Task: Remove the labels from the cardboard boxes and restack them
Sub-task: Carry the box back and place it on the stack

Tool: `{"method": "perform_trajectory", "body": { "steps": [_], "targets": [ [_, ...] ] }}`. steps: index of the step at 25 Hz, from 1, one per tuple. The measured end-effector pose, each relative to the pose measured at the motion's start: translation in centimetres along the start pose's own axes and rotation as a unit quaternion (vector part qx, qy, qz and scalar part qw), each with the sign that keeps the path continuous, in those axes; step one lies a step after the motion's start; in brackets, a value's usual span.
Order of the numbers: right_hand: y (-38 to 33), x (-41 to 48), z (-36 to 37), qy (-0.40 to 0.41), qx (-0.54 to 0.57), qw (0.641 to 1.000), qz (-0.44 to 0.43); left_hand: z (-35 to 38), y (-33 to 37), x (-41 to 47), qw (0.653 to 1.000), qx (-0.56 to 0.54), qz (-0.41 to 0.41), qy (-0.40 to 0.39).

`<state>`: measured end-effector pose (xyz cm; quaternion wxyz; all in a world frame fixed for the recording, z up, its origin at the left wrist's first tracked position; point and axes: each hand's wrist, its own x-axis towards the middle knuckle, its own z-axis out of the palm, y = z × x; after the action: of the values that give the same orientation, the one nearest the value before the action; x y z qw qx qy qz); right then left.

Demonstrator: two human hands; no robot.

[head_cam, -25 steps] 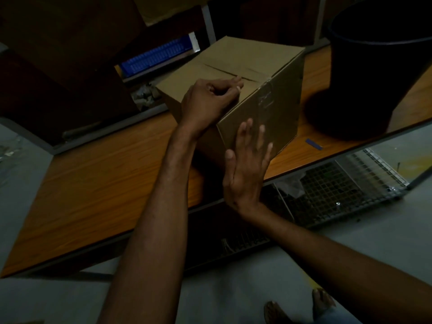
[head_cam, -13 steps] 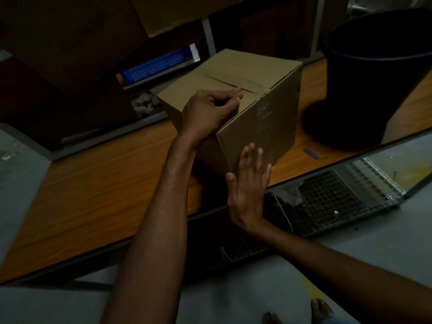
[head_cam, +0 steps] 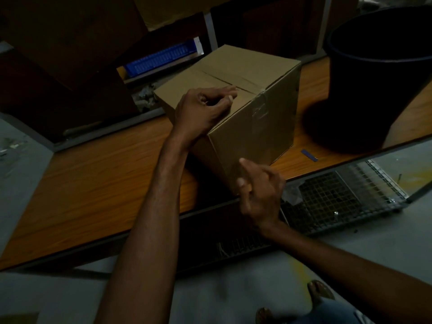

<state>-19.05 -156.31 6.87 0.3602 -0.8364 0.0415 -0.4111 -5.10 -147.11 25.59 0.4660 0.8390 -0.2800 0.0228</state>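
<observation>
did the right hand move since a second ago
Yes. The right hand slid down the near side of the cardboard box, from flat on that face to curled at its bottom corner.
</observation>
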Motion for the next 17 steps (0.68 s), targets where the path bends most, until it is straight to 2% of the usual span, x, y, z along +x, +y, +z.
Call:
{"method": "perform_trajectory", "body": {
  "steps": [3, 5, 6, 7, 9, 10, 12, 14, 17],
  "targets": [
    [0.6, 8.7, -3.2, 0.109, 0.019, 0.994, -0.024, 0.1, 0.0, -0.1, 0.999, 0.007, 0.001, 0.040],
    [1.3, 16.4, -5.2, 0.107, -0.005, 0.992, -0.060, 0.2, 0.0, -0.1, 0.989, 0.103, -0.023, 0.101],
    [1.7, 20.2, -5.9, 0.063, -0.035, 0.995, -0.063, 0.2, -0.1, -0.1, 0.978, 0.153, -0.057, 0.130],
    [2.0, 23.3, -6.3, -0.018, -0.084, 0.995, -0.057, 0.1, -0.1, -0.3, 0.968, 0.175, -0.100, 0.147],
    [2.6, 27.9, -6.1, -0.220, -0.190, 0.956, -0.035, 0.3, 0.0, -0.5, 0.963, 0.116, -0.178, 0.165],
    [2.8, 29.4, -5.9, -0.303, -0.204, 0.931, -0.019, 0.4, 0.1, -0.5, 0.961, 0.073, -0.201, 0.174],
    [3.0, 31.9, -5.8, -0.394, -0.147, 0.907, 0.025, 0.7, 0.8, -0.4, 0.953, 0.039, -0.237, 0.184],
    [3.0, 33.8, -6.0, -0.454, -0.040, 0.888, 0.057, 0.8, 1.6, -0.5, 0.940, 0.010, -0.287, 0.183],
    [3.4, 35.6, -6.2, -0.546, 0.088, 0.829, 0.084, 1.0, 2.0, -1.0, 0.926, -0.042, -0.322, 0.192]
  ]
}}
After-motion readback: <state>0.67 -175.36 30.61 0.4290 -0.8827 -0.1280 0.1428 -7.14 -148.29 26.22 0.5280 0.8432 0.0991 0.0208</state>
